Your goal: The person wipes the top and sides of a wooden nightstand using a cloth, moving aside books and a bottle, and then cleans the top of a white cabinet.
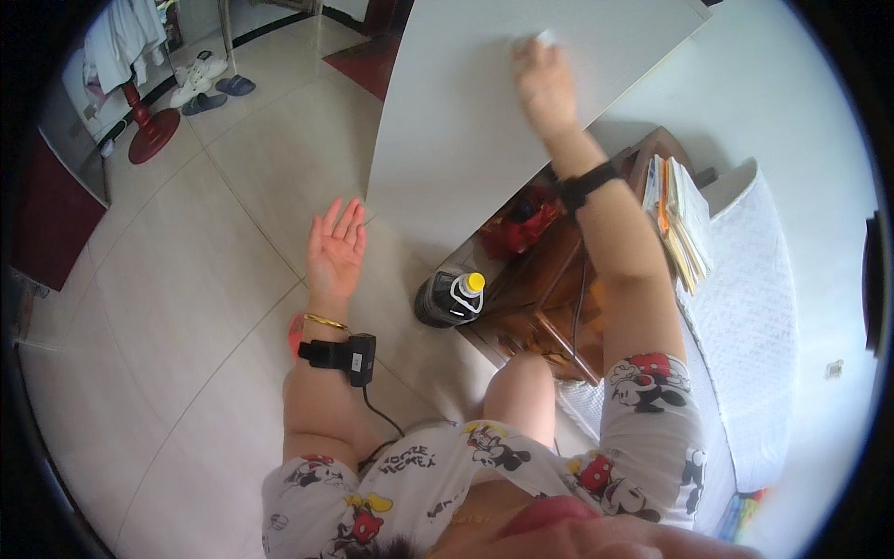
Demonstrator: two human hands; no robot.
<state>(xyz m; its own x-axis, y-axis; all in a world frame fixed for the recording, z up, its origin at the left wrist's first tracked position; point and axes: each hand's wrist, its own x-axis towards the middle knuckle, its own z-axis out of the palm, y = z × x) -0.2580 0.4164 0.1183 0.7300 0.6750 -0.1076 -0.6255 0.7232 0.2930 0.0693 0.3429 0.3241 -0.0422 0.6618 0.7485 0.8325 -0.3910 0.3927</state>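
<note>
A large white panel (pixel 447 126) spans the upper middle of the view. My right hand (pixel 545 84) lies against its face, back of the hand towards the camera, fingers bent over a small white thing (pixel 545 36), perhaps a cloth or tissue, mostly hidden and slightly blurred. To the left of the panel's lower edge, my left hand (pixel 336 255) hangs over the tiled floor, palm up, fingers apart, holding nothing. Straps circle both wrists; the left one carries a small black box with a cable.
A dark bottle with a yellow cap (pixel 450 299) stands on the floor beside a brown wooden cabinet (pixel 545 314). Books (pixel 677 220) are stacked on top, near a white padded cover (pixel 754 335). Slippers (pixel 204 103) and a red stand base (pixel 154 136) are at the upper left.
</note>
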